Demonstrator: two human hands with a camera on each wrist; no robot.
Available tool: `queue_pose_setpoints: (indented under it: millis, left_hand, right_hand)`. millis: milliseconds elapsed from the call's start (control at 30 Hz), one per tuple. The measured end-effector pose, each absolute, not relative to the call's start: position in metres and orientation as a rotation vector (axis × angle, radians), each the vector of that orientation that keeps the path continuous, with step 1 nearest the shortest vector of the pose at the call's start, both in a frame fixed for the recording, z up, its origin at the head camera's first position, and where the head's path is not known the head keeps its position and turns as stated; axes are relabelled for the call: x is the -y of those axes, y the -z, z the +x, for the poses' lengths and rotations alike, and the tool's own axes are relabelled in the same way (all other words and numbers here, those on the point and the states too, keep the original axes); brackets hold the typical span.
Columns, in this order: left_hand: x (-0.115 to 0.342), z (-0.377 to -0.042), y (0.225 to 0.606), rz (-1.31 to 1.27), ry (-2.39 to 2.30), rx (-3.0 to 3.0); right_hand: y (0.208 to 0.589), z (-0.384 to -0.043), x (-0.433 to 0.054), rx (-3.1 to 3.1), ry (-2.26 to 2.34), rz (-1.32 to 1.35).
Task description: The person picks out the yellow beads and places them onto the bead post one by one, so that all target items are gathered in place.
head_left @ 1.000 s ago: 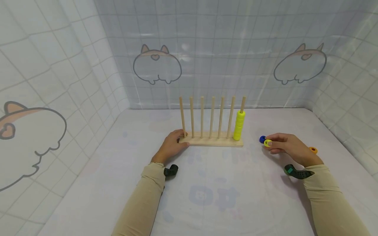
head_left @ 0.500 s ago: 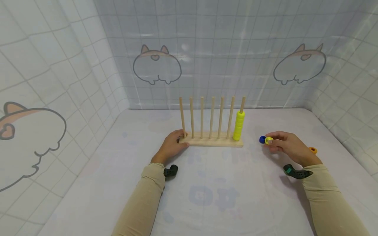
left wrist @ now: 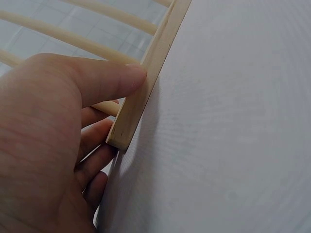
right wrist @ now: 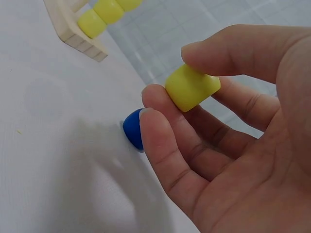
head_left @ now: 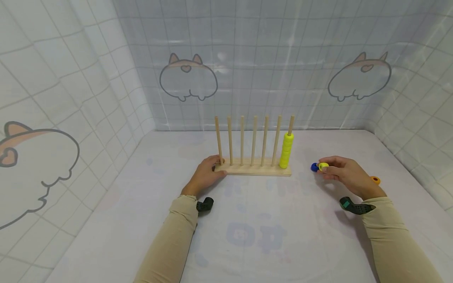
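A wooden peg rack (head_left: 255,169) stands upright with a row of bare pegs and a stack of yellow beads (head_left: 286,151) on its rightmost peg. My left hand (head_left: 206,171) grips the left end of its base, thumb on the front edge (left wrist: 127,104) and fingers behind. Off to the right of the rack, my right hand (head_left: 345,175) pinches a yellow bead (right wrist: 190,88) between thumb and fingers. A blue bead (right wrist: 133,130) is on the table, partly hidden behind a fingertip of that hand.
An orange bead (head_left: 375,180) lies on the table beyond the right wrist. The tabletop (head_left: 247,220) has a pale printed cloth. Tile-patterned sheets (head_left: 269,78) enclose the table at the back and sides.
The yellow bead has turned and shifted slightly up and right in my right fingers. The left hand and the rack have stayed in place.
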State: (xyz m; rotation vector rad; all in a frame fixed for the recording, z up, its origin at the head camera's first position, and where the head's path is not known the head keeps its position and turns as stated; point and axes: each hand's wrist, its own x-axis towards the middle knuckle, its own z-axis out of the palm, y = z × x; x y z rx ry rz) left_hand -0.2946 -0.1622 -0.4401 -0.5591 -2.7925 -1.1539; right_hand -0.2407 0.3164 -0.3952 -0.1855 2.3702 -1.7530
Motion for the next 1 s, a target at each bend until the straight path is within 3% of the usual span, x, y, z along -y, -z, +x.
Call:
queue_pose_setpoints:
  millis: [1000]
  left_hand:
    - [0.1610, -0.2899, 0.4366, -0.508, 1.186, 2.826]
  right_hand:
    - [0.3933, -0.2413, -0.3146, -2.360, 1.823, -0.194]
